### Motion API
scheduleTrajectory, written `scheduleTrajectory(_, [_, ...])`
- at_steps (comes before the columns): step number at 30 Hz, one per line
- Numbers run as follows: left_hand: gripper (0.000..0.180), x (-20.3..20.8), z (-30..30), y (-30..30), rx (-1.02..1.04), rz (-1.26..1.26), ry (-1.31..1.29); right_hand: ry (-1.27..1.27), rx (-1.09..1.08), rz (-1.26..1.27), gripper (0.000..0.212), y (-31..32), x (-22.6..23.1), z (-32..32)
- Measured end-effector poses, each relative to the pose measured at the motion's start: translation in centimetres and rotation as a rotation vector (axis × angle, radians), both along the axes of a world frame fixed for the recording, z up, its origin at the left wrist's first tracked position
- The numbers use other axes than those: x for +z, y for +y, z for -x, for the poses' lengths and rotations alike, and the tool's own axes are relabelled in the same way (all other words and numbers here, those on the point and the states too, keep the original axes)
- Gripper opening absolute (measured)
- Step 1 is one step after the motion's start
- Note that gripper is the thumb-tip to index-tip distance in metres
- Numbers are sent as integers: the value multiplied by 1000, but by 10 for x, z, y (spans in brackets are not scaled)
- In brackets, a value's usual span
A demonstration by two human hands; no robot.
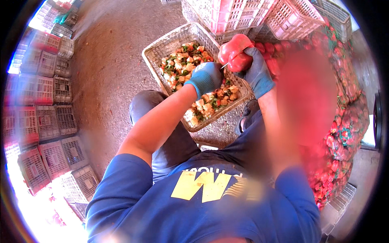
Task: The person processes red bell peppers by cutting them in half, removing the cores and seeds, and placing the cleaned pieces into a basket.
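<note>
My right hand [257, 71], in a grey and blue work glove, grips a large red bell pepper [235, 50] above the right side of a crate. Gloved the same way, my left hand [206, 77] is closed beside the pepper. A thin pale blade [224, 66], seemingly a small knife's, shows between that hand and the pepper's underside; its handle is hidden in my fist. Beneath both hands, the dirty white plastic crate [156, 60] holds many cut pepper cores [178, 65] with green stems and pale seeds.
A big heap of red peppers [336, 162], partly bagged in netting, lies to my right, blurred by a smear. Stacked crates [227, 16] stand just beyond the core crate. More crate stacks [48, 121] line the left side of the concrete floor [101, 81].
</note>
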State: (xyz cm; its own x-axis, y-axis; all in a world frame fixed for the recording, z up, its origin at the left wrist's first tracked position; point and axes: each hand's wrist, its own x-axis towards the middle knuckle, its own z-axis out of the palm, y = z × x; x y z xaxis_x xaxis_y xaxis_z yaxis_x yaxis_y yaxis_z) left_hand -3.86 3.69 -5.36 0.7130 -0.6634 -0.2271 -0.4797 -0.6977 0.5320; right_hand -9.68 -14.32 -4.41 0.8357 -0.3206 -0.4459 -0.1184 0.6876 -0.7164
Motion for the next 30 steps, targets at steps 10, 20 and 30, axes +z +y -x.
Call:
scheduleTrajectory(10, [33,17,-8,21,7,160,126,15,-107,255,51,-46,21,19])
scheduleTrajectory(20, [61,28,2,12,42,793,485,-25,100,884,53,-9,-1,23])
scheduleTrajectory(30, [46,36,-13,32,9,702,406,-146,198,689,44,-4,24,26])
